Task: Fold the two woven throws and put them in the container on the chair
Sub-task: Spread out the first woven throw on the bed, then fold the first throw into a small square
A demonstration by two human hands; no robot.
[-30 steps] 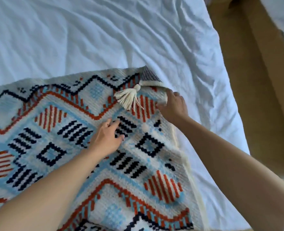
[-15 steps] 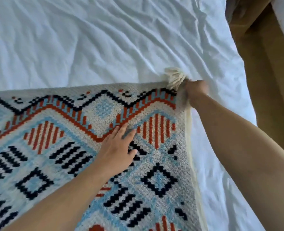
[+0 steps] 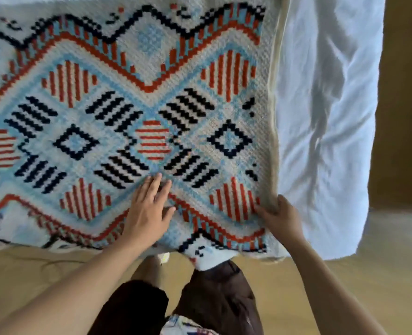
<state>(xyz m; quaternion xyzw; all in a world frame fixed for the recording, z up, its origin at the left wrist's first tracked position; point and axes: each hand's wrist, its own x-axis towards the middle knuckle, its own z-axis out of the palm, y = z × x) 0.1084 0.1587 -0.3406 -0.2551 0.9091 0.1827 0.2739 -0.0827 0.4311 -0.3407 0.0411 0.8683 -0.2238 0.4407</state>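
A woven throw (image 3: 132, 97) with red, black and light-blue diamond patterns lies spread flat over the bed, its near edge hanging over the bed's front. My left hand (image 3: 149, 211) rests flat on it near that front edge, fingers apart. At the throw's right border my right hand (image 3: 281, 217) has its fingers curled around the cream edge. Only one throw is in view. The chair and the container are out of sight.
A white bed sheet (image 3: 325, 117) shows to the right of the throw, ending at the bed's corner. Wooden floor (image 3: 398, 117) runs along the right side and in front. My legs in dark shorts (image 3: 214, 296) stand against the bed's front edge.
My right hand pulled the folded-over corner out flat, then drew back to the throw's near right edge. My left hand slid back toward the front. The view dropped toward the bed's front edge.
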